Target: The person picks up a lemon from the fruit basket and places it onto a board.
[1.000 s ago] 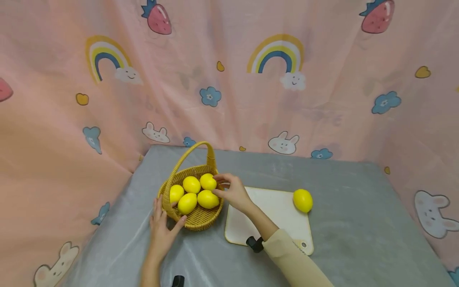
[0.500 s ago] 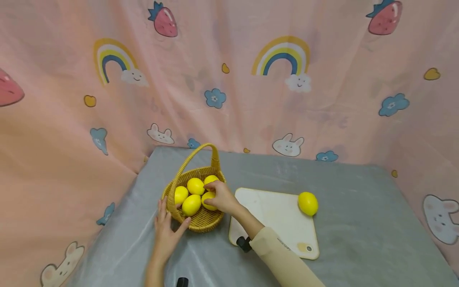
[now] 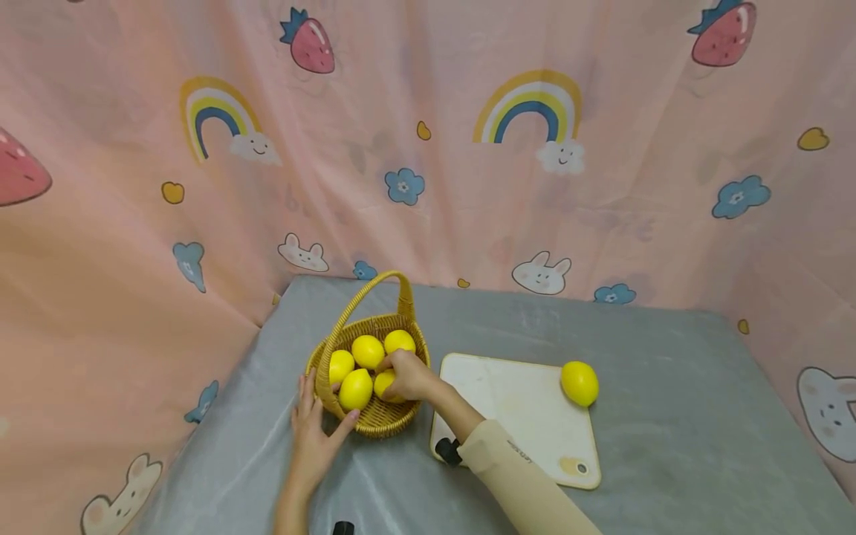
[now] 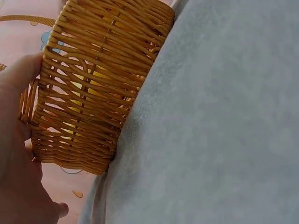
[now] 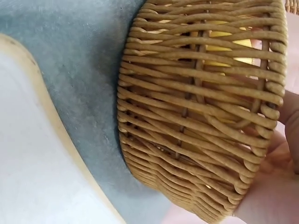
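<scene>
A yellow wicker basket [image 3: 380,428] with a tall arched handle stands on the grey cloth and holds several lemons [image 3: 368,351]. My left hand [image 3: 316,440] holds its left side, thumb on the near rim; in the left wrist view that hand [image 4: 16,154] is up against the woven wall. My right hand [image 3: 414,377] reaches over the right rim, with thumb and fingers around the lower-right lemon [image 3: 384,383], which they partly cover. In the right wrist view the basket wall [image 5: 196,107] hides most of the fingers.
A white cutting board [image 3: 521,416] lies right of the basket, under my right forearm. One more lemon [image 3: 579,383] rests at the board's far right corner. A pink patterned curtain [image 3: 455,223] hangs behind and beside the table.
My right hand has moved from the basket's right rim inward and down onto the lower-right lemon. The left hand stays on the basket. The whole head view has shifted slightly.
</scene>
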A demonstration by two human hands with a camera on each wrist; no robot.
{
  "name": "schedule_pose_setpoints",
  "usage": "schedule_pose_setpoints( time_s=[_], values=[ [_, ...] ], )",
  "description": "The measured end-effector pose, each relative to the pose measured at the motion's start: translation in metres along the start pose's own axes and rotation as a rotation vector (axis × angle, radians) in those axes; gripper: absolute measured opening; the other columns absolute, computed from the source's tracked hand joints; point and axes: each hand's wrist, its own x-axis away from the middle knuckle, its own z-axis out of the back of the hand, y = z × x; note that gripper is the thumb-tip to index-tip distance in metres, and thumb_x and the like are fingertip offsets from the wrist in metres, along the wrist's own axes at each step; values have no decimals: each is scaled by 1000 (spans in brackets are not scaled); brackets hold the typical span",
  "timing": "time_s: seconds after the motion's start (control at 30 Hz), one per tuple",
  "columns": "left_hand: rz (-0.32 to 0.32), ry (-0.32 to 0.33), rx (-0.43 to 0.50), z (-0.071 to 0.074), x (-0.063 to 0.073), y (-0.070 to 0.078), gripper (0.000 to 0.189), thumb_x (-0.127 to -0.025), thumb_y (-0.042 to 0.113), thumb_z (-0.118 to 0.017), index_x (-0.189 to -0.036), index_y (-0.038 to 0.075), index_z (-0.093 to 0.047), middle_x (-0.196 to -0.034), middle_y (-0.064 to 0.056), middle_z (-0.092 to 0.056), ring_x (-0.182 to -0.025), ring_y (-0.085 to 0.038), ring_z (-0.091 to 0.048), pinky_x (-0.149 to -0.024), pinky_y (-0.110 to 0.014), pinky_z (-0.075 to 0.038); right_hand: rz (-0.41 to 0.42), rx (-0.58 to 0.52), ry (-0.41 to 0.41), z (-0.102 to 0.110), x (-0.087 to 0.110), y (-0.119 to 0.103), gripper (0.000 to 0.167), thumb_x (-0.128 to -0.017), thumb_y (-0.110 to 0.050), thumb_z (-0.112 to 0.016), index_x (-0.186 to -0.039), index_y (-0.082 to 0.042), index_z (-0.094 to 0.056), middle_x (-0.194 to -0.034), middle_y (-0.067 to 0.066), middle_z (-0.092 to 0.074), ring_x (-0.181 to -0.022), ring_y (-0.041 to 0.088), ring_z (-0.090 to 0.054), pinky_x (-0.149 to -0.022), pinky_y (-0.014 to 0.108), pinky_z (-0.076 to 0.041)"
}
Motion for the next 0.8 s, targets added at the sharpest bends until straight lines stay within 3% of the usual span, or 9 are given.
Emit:
schedule_pose_setpoints(
  time_s=[0.13, 0.23, 0.37, 0.63, 0.8],
  values=[
    [0, -10, 9, -2, 1, 1, 55, -89, 30, -76, -136, 10, -57, -166, -11, -9, -151, -42, 2, -105, -78, -1, 17, 44, -39, 2, 4, 0, 41, -74, 6, -83, -114, 5, -72, -112, 15, -71, -97, 19, -63, -79, 28, -52],
    [1, -15, 13, -3, 2, 1, 55, -89, 30, -76, -136, 10, -57, -166, -10, -9, -151, -41, 3, -105, -78, 0, 23, 35, -17, 3, 8, 2, 42, -75, 3, -83, -116, 5, -71, -114, 15, -71, -101, 22, -64, -84, 31, -53],
    [-2, -13, 22, -4, 2, 1, 54, -89, 30, -76, -136, 11, -57, -167, -9, -8, -151, -42, 3, -105, -78, 1, 35, -75, 109, 7, 14, 4, 44, -79, -3, -83, -119, 7, -69, -119, 18, -68, -109, 28, -63, -91, 39, -52],
    [5, -19, 31, -3, 3, 0, 52, -91, 30, -75, -136, 12, -56, -167, -9, -6, -151, -40, 4, -106, -77, 3, -4, -459, 369, 32, 31, 14, 46, -86, -5, -78, -128, 6, -63, -123, 21, -65, -108, 33, -65, -87, 38, -55],
    [4, -3, 31, -1, 3, 0, 52, -90, 28, -75, -136, 10, -56, -166, -12, -6, -151, -41, 4, -108, -74, 4, -80, -528, 498, 59, 53, 36, 46, -85, -5, -78, -128, 3, -64, -126, 19, -65, -113, 33, -62, -91, 41, -54]
  ],
)
